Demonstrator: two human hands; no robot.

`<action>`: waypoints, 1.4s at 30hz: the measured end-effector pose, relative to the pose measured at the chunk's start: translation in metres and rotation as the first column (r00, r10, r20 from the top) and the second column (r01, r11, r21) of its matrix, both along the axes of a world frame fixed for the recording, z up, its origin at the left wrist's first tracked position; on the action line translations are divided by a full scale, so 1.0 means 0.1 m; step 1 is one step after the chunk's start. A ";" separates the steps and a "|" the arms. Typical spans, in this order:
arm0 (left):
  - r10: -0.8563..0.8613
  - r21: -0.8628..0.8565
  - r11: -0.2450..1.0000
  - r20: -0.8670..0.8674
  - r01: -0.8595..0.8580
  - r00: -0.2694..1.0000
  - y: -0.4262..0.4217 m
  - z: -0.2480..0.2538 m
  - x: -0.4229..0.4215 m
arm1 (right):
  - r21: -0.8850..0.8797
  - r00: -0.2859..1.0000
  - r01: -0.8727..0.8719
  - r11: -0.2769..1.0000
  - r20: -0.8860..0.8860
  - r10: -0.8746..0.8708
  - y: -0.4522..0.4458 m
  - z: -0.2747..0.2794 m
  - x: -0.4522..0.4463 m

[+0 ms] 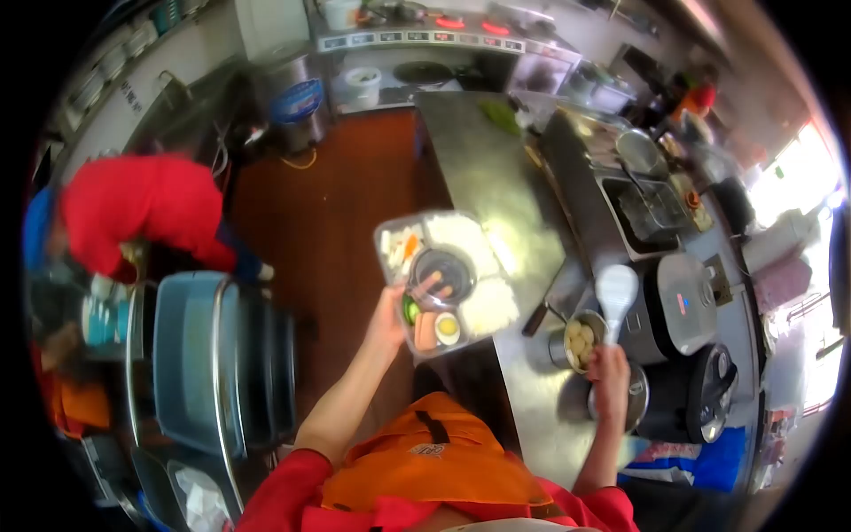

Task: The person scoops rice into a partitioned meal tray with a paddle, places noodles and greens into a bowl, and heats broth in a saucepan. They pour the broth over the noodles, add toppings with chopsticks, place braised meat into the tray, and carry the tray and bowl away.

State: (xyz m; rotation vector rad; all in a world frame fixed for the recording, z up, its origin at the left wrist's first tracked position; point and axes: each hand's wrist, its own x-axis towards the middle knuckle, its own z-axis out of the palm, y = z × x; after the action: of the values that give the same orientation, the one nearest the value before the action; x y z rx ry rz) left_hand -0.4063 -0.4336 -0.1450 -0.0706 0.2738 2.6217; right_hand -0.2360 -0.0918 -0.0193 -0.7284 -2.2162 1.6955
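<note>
My left hand [390, 312] holds a clear plastic takeout container [454, 262] from its left side, with fingers showing through the round middle compartment. White rice [490, 308] fills the compartments on the right and top. A halved boiled egg [447, 329], pinkish sausage pieces [425, 332] and green vegetable slices lie along the bottom, and white and orange pieces sit at upper left. My right hand [608, 371] is closed around the handle of a white rice paddle [616, 294], blade up, above the metal counter.
Beside the paddle stands a metal pot [560, 351] of pale round pieces, near a dark-handled utensil [534, 320]. A rice cooker [681, 306] and a black cooker [705, 390] line the right. Left are stacked grey tubs [191, 355] and a bending person in red [146, 204].
</note>
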 end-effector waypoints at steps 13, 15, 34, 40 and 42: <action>-0.253 -0.113 0.948 0.296 0.296 0.921 1.23 -0.62 -3.73 | 0.759 0.989 0.125 0.639 -0.046 -0.138 0.57 -1.51 -2.97; -0.436 -0.069 0.873 0.333 0.482 0.836 1.43 -0.70 -4.00 | 0.363 0.960 0.280 0.889 -0.096 -0.263 0.57 -1.03 -3.15; -0.538 -0.742 0.669 -0.525 -0.045 0.660 -1.62 1.11 -10.36 | -0.110 0.968 0.146 0.983 -0.189 -0.165 -1.73 -0.23 -9.62; -0.362 -0.691 0.543 -0.705 -0.477 0.610 -2.49 2.64 -12.89 | -0.214 0.974 -0.005 0.977 -0.224 -0.044 -1.47 -0.08 -11.60; -0.371 -0.700 0.433 -0.713 -0.568 0.596 -2.86 2.93 -13.54 | -0.230 0.974 -0.027 0.973 -0.226 -0.027 -1.65 -0.15 -12.68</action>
State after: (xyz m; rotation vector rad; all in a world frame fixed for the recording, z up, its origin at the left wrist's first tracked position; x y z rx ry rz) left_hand -1.7607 -0.7194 0.1477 0.8210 2.0933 2.0310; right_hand -1.5039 -0.2564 -0.0343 -0.5503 -1.8855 1.9523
